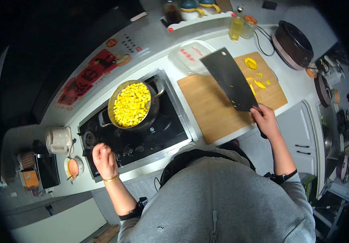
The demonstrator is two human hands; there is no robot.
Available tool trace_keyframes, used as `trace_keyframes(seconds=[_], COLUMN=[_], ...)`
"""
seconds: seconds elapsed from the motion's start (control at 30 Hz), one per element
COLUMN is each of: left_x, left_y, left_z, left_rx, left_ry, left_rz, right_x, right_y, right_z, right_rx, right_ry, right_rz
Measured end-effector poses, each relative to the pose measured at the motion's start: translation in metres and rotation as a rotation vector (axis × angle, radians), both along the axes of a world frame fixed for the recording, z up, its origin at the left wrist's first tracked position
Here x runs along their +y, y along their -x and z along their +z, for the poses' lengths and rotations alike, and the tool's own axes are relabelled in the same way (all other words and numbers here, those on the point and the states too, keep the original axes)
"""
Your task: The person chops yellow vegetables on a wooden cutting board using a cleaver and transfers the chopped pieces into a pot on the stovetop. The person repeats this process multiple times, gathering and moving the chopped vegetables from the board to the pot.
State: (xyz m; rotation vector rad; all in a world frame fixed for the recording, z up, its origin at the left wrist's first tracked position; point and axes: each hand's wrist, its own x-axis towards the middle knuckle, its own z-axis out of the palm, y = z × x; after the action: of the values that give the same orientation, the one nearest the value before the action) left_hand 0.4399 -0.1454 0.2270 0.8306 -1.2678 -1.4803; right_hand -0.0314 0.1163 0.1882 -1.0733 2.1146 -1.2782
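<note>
In my right hand point(264, 120) is the handle of a dark-bladed cleaver point(229, 81), raised over a wooden cutting board point(210, 114) with a few yellow bits stuck to the blade. Yellow peel-like pieces point(250, 63) lie at the board's far right part. My left hand point(105, 158), fingers curled, hovers near the front left of the black gas stove point(159, 141); whether anything is between its fingers cannot be told. A metal pot point(111, 104) with loop handles stands on the stove, holding many diced yellow pieces point(132, 104).
A clear plastic container point(189, 56) sits behind the board. An oil bottle point(236, 27), a glass jar point(248, 28) and a dark rice cooker point(292, 45) stand at the back right. Left of the stove are a bowl point(76, 167) and a glass-like appliance point(59, 140).
</note>
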Motion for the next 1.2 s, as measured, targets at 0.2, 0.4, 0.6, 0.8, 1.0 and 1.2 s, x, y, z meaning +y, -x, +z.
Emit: trace_keyframes(seconds=[0.2, 0.4, 0.6, 0.8, 1.0, 1.2], left_x=[0.034, 0.066, 0.097, 0.113, 0.112, 0.119], left_y=[0.058, 0.225, 0.438, 0.572, 0.606, 0.610], left_z=[-0.029, -0.069, -0.137, -0.196, -0.226, -0.208], left_rx=[0.268, -0.389, -0.832, -1.082, -1.230, -0.980], left_ry=[-0.238, -0.093, 0.282, 0.776, 0.860, 0.915], left_rz=[-0.255, -0.327, -0.662, -0.470, -0.378, -0.454], right_x=[0.070, 0.091, 0.167, 0.222, 0.240, 0.241], right_y=[0.030, 0.136, 0.242, 0.315, 0.335, 0.349], right_z=[-0.016, -0.035, -0.062, -0.075, -0.086, -0.090], right_rx=[-0.351, -0.643, -0.382, -0.476, -0.541, -0.623], right_ry=[0.099, -0.041, -0.099, -0.232, -0.314, -0.250], right_rz=[-0.109, 0.081, -0.088, -0.221, -0.176, -0.160])
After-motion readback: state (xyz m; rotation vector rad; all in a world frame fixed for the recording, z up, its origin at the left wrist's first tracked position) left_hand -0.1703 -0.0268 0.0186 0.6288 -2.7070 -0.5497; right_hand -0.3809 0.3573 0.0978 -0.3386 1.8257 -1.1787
